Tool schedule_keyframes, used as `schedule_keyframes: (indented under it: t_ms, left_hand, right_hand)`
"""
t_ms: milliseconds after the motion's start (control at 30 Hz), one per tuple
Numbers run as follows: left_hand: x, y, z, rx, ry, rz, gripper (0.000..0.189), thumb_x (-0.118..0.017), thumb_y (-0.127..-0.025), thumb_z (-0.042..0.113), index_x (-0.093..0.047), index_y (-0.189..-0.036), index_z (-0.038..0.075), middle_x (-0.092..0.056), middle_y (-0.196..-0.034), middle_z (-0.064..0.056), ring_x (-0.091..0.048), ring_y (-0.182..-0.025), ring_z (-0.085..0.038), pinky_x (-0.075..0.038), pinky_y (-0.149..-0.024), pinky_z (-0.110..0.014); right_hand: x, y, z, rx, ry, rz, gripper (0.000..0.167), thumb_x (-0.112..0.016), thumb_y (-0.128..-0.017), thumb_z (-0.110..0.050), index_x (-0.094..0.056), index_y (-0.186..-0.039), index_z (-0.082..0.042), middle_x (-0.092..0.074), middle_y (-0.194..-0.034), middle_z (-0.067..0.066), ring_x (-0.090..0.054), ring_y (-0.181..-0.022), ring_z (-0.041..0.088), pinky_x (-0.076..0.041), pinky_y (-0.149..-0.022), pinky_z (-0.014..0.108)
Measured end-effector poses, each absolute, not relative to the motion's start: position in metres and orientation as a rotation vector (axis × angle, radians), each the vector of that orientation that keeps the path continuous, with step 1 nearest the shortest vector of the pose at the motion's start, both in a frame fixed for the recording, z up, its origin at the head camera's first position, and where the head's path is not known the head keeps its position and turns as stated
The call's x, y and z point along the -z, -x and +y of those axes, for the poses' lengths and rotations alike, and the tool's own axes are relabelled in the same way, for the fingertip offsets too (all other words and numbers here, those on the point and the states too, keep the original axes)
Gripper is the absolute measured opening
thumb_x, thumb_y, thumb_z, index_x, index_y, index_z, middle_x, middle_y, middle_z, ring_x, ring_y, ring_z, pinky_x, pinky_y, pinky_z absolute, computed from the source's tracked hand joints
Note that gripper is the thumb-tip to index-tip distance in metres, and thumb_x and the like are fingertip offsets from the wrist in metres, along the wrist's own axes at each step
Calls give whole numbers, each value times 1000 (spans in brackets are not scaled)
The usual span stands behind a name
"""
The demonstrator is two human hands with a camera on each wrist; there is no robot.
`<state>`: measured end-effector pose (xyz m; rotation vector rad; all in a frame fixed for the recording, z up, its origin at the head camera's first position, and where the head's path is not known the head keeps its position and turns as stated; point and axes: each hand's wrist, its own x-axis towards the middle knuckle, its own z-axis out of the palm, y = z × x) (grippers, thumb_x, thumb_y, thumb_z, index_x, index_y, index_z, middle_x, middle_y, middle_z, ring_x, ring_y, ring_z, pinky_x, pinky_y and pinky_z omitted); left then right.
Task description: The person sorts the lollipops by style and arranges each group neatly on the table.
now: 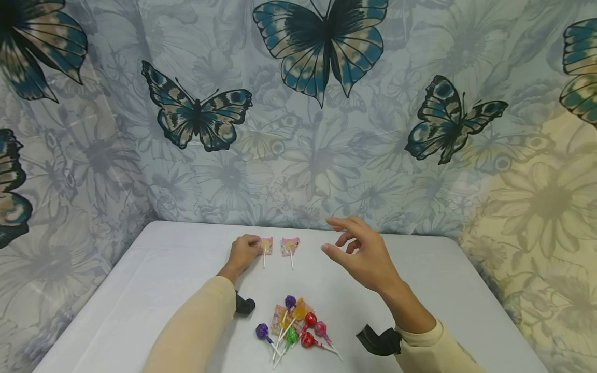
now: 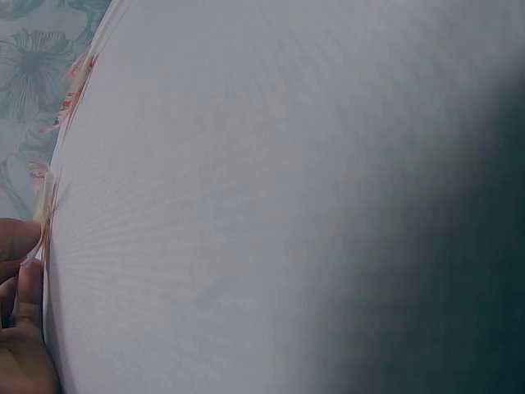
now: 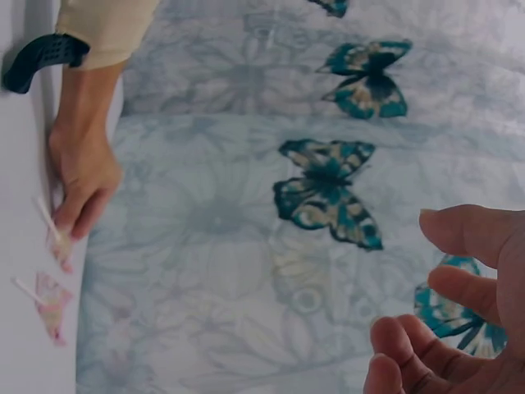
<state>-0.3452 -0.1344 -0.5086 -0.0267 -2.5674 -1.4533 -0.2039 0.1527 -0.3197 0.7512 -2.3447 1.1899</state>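
Note:
At the far side of the table, my left hand (image 1: 244, 252) pinches the wrapper edge of a flat lollipop (image 1: 266, 246) in clear-and-pink wrapping, its white stick toward me. The left wrist view shows the thumb and a finger (image 2: 29, 283) meeting on that wrapper. Just right of it lies a second wrapped lollipop (image 1: 290, 245), apart from the first and lying the same way. My right hand (image 1: 366, 254) is raised over the right part of the table, fingers loosely bent and apart, holding nothing; the right wrist view also shows this hand (image 3: 467, 304) empty.
Nearer me lies a loose pile of several lollipops: purple (image 1: 262, 330), green (image 1: 292, 335), red (image 1: 308, 339), pink (image 1: 320, 328) and yellow-orange (image 1: 299, 312), sticks crossing. The white table (image 1: 186, 259) meets a butterfly-patterned cloth (image 1: 322, 171) at its back edge. Black straps (image 1: 380, 341) sit at the wrists.

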Motion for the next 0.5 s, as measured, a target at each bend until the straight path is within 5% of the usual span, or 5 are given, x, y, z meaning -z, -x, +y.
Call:
schedule_keyframes:
  t_ms: [500]
  left_hand:
    - [507, 345, -135, 1480, 26, -2565, 35, -74, -79, 1, -68, -112, -5, -66, -107, -15, -60, -101, -28, -47, -88, -42]
  right_hand:
    - [312, 162, 156, -1240, -848, -2208, 52, -80, -75, -1, -65, -124, -13, -59, -109, -4, -55, -84, 18, -49, -65, 28]
